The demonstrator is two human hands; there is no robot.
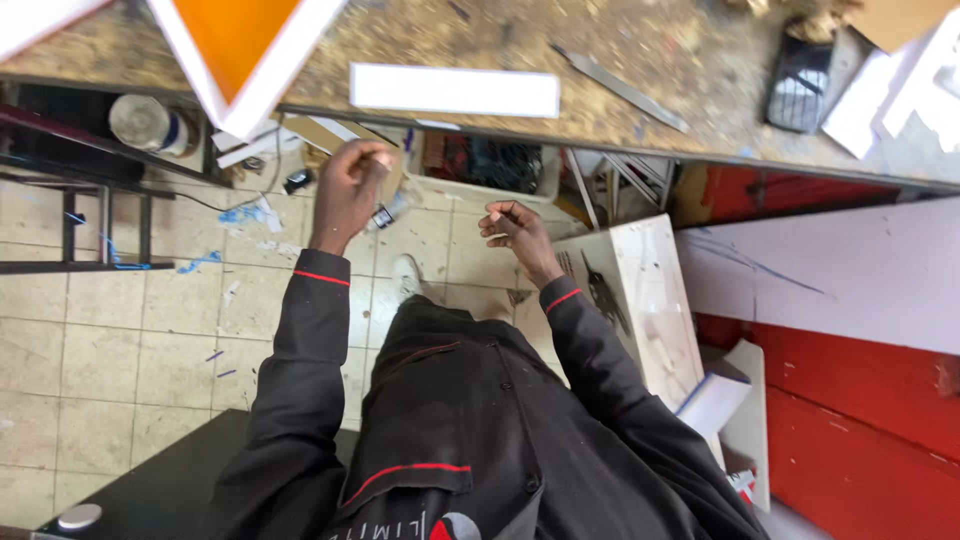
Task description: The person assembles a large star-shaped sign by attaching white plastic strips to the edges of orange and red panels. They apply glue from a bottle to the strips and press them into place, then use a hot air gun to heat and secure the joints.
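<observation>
Both hands are held up in front of the body, below the near edge of the worn, paint-speckled wooden counter [640, 60], and neither rests on it. The left hand [350, 185] is curled loosely into a fist, fingers drawn together; whether something small is pinched inside it cannot be told. The right hand [515, 228] is also half closed, fingertips bent in toward the palm, and nothing is seen in it.

The thing nearest the hands is the flat white rectangular strip [455, 90], which lies untouched on the counter, lengthwise along the near edge. It sits above and between the two hands, somewhat nearer the left one, and apart from both. To its left, the orange panel with a white frame [240, 45] overhangs the counter edge, just above the left hand but not in contact with it. A narrow grey metal blade [620, 88] lies at a slant to the right of the strip, and a dark wire-mesh object [800, 80] stands farther right, beside white foam pieces [900, 90].

As far as can be judged, no work on the strip is under way: nothing is gripped, nothing is joined, and the blade is left alone. Any picking up, cutting or fitting would seem to lie ahead.

Below, a littered tiled floor [120, 340] is seen, with a pale wooden box [650, 290] by the right sleeve and red boards [860, 420] beyond it.
</observation>
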